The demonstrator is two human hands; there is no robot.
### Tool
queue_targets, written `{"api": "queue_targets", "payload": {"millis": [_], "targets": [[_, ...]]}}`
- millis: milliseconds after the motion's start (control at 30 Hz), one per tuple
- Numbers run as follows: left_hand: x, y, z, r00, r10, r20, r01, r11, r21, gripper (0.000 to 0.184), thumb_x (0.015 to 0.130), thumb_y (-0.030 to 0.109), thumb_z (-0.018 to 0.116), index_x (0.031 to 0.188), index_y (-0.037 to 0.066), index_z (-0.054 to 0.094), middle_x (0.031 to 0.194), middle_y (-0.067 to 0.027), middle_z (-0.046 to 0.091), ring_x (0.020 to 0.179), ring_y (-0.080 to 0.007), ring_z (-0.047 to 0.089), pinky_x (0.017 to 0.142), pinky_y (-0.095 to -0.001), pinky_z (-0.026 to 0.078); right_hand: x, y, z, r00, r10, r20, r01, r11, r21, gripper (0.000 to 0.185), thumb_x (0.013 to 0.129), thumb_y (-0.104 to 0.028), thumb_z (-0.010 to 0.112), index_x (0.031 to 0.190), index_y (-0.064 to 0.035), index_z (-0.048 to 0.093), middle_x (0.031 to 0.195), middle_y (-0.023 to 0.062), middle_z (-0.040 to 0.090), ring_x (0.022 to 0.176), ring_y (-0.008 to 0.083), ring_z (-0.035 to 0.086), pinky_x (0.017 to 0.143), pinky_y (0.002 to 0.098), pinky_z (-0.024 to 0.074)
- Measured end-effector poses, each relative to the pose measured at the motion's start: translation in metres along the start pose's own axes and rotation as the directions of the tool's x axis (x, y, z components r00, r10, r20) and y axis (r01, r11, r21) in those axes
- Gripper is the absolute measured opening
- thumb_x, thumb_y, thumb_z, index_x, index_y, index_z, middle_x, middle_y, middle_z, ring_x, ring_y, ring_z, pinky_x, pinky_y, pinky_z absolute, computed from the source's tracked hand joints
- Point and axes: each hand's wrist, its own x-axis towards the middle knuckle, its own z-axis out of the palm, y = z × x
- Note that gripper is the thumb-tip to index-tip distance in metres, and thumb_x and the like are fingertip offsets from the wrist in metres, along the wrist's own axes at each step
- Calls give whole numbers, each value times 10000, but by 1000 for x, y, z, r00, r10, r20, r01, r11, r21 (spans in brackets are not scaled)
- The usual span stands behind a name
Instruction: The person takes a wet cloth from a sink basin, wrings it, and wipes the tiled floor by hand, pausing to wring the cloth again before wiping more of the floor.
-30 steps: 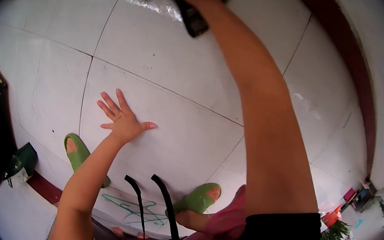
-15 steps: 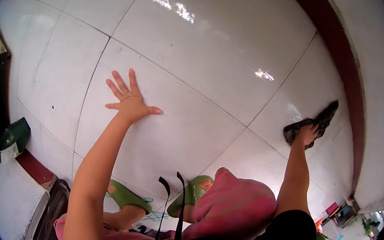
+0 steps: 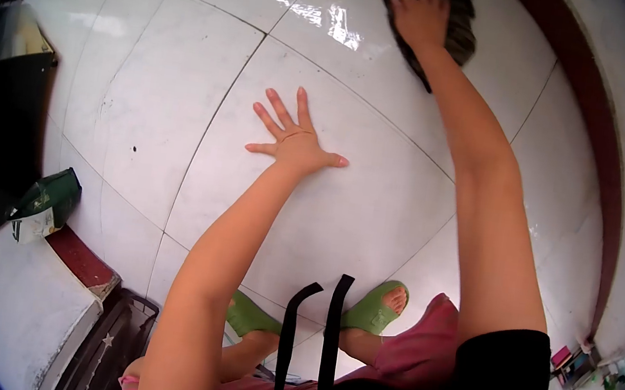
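Observation:
My left hand (image 3: pixel 297 146) lies flat on the pale tiled floor (image 3: pixel 356 224), fingers spread, holding nothing. Farther out, near the top of the view, my right hand (image 3: pixel 421 16) presses with spread fingers on a dark patterned cloth (image 3: pixel 461 25), which lies bunched on the tiles. The cloth shows on both sides of the hand, and its upper end is cut off by the frame edge.
Green slippers (image 3: pixel 375 307) are on my feet at the bottom. A dark red baseboard (image 3: pixel 600 138) curves along the right wall. At the left are a green bag (image 3: pixel 52 196) and a black object (image 3: pixel 11 116). A dark crate (image 3: pixel 107 342) stands lower left.
From the right side near the wall, my right hand has swept the cloth up and left to the top. My left hand remains flat and spread while the camera view has shifted.

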Motion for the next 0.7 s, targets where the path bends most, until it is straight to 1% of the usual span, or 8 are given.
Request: {"api": "queue_targets", "payload": {"millis": [33,133,200,267,333,500,567,700], "targets": [[2,-5,2,999,46,-14,-46,999,9,1414,562,578,829,1517,206,-146,1464,-263,-370,1332,-491,-352,868,-852,90,21,-61,-47,957,-16,289,-17,994,112,459,996,-301,390,1447,-218,397,1518,66,331,1408,307,259,1152,527,173],[-17,-44,2,984,166,-71,-166,986,15,1171,689,489,779,1537,187,30,1543,-223,-224,1415,-454,-194,933,-811,137,0,-173,-32,924,-381,31,357,889,287,387,949,-381,473,1319,-289,540,1461,-47,419,1378,268,322,1121,552,215],[-27,-100,0,783,618,-75,-619,785,11,848,760,365,745,1461,149,318,1570,-212,56,1436,-413,88,1027,-713,194,-40,-214,-52,798,-602,-33,538,686,490,349,915,-342,550,1258,-296,594,1436,-61,454,1382,240,332,1128,519,237],[-43,-168,-1,638,732,-238,-767,631,-119,566,819,230,682,1333,111,476,1500,-199,282,1351,-384,310,1076,-623,232,-85,-225,-72,688,-721,-80,599,501,625,315,883,-295,603,1196,-278,640,1437,-74,453,1383,233,334,1139,515,228],[-66,-230,-15,580,742,-335,-748,649,142,510,819,185,660,1300,114,508,1449,-189,349,1312,-390,347,1064,-650,227,-133,-206,-96,598,-798,-70,591,381,711,291,866,-292,612,1151,-272,662,1424,-74,463,1384,232,324,1149,511,216],[-61,-386,21,722,290,-628,-217,957,193,558,899,262,568,1405,121,379,1518,-138,234,1380,-348,256,1096,-649,142,-231,-64,-157,518,-832,200,502,485,716,288,753,-230,707,1037,-215,665,1466,-43,430,1380,247,359,1097,540,291],[-36,-429,46,517,-481,-708,330,875,-354,571,954,363,476,1447,136,298,1537,-107,183,1408,-320,201,1097,-659,121,-256,8,-163,649,-701,295,454,668,589,333,716,-163,689,1044,-178,633,1462,45,434,1379,330,343,1075,591,251],[12,-449,52,260,-789,-557,536,598,-596,556,976,431,411,1450,166,295,1525,-100,201,1412,-304,194,1094,-665,114,-242,84,-128,943,-230,239,163,949,269,437,823,-219,534,1240,-86,523,1506,101,333,1386,380,280,1058,623,245]]}}
